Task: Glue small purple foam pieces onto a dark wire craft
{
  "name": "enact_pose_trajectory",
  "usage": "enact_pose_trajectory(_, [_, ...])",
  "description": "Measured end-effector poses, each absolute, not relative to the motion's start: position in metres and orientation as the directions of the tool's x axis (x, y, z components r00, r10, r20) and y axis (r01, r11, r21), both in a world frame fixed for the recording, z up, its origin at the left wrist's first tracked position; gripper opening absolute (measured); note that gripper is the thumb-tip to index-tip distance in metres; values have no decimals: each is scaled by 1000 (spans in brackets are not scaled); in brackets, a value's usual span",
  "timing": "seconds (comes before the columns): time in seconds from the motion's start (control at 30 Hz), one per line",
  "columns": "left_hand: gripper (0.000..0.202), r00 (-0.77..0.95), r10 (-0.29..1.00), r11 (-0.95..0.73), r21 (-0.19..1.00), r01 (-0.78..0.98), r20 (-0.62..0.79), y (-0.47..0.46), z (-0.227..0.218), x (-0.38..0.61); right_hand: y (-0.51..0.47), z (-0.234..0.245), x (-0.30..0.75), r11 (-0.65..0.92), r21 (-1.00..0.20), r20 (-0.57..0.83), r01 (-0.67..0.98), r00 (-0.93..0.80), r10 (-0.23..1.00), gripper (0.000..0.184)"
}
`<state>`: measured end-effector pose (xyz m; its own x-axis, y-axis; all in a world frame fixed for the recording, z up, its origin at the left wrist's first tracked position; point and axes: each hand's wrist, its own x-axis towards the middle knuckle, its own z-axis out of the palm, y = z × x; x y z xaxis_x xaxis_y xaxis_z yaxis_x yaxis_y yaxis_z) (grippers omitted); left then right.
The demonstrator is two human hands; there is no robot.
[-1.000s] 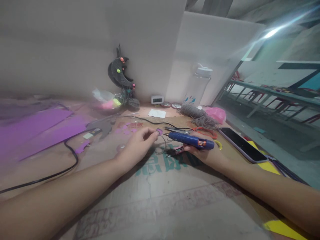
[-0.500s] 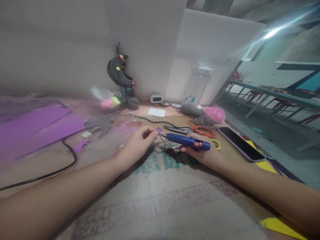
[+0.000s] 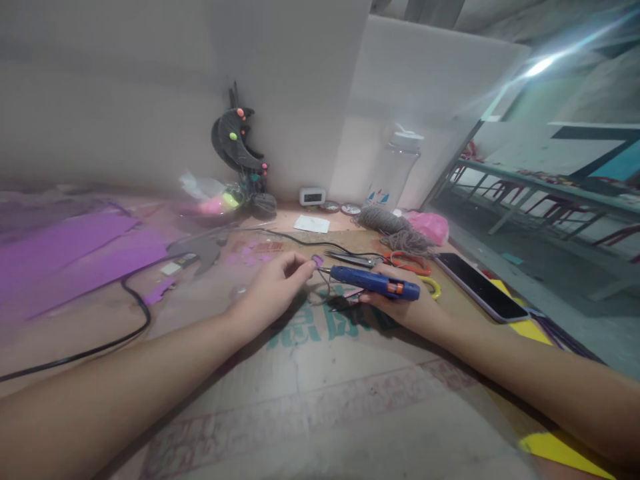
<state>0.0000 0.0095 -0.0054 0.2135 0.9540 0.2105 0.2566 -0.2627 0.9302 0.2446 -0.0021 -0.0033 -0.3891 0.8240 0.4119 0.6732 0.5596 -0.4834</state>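
Note:
My left hand (image 3: 284,280) pinches a small purple piece (image 3: 317,261) between thumb and fingertips. A thin grey cord (image 3: 327,288) hangs from that pinch in a loop. In my right hand (image 3: 400,300) is a blue hot glue gun (image 3: 367,280) with an orange switch. Its metal tip points left, at or very near the purple piece; I cannot tell whether they touch. Under the glue gun lies a small pair of scissors (image 3: 345,303), partly hidden by my right hand. Orange-handled scissors (image 3: 407,262) rest just behind it.
A black cable (image 3: 143,320) crosses the table. Purple sheets (image 3: 100,247) lie at left, a phone (image 3: 480,287) at right. Along the back stand a dark crescent ornament (image 3: 233,140), a small clock (image 3: 313,196), a clear bottle (image 3: 393,170) and grey yarn (image 3: 395,227).
The view has shifted very slightly. Both hands keep their hold, and the glue gun's tip stays by the purple piece.

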Motion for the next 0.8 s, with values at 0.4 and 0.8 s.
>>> enact_pose_trajectory(0.4, [27,201,957,-258,930,261,209,9,-5,1,-4,0,244,560,-453,413,694,-393,821,25])
enact_pose_trajectory(0.8, [26,206,958,-254,928,274,202,8,-4,0,-3,-2,245,556,-464,413,690,-387,824,23])
